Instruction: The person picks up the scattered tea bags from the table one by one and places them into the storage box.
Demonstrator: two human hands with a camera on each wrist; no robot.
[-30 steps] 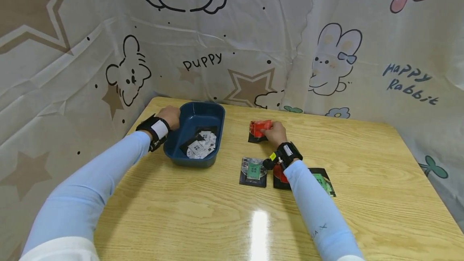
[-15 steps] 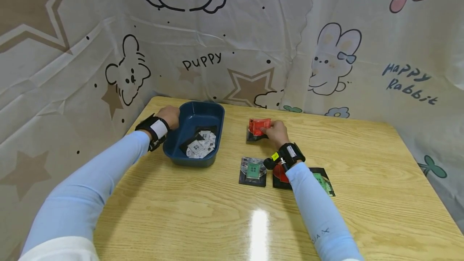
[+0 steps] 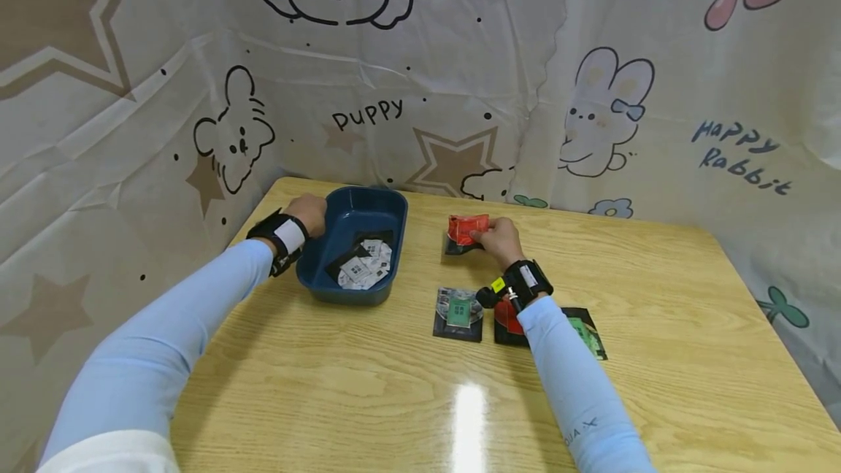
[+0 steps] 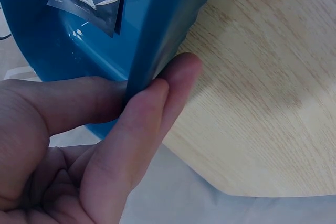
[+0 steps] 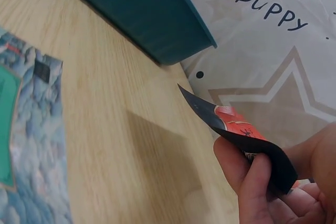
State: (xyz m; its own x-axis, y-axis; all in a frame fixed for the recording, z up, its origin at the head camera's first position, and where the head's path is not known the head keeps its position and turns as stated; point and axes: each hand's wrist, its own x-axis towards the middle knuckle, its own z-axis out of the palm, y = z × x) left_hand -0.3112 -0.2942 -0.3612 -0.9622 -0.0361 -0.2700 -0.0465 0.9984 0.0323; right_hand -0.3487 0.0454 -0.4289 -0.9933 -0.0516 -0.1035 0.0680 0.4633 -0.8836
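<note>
My left hand [image 3: 309, 214] pinches the left rim of a dark blue plastic basin [image 3: 342, 294], thumb inside and fingers outside in the left wrist view. Inside the basin lie several black-and-white packets [image 3: 365, 266]. Toward the back of the table my right hand [image 3: 501, 241] pinches a red-and-black sachet [image 3: 469, 229] by its right side. In the right wrist view that sachet [image 5: 239, 129] is bent between thumb and fingers, raised above the tabletop with a shadow below it.
Nearer me, a sachet with a green label [image 3: 458, 314], a red-and-black sachet [image 3: 509, 323] and another green-labelled sachet [image 3: 587, 332] lie in a row, partly under my right forearm. A printed curtain [image 3: 420, 79] hangs behind the wooden table [image 3: 315, 385].
The red-and-black sachet in my right hand has lifted and shifted slightly left. My left hand has stayed on the basin rim, and the basin has not moved.
</note>
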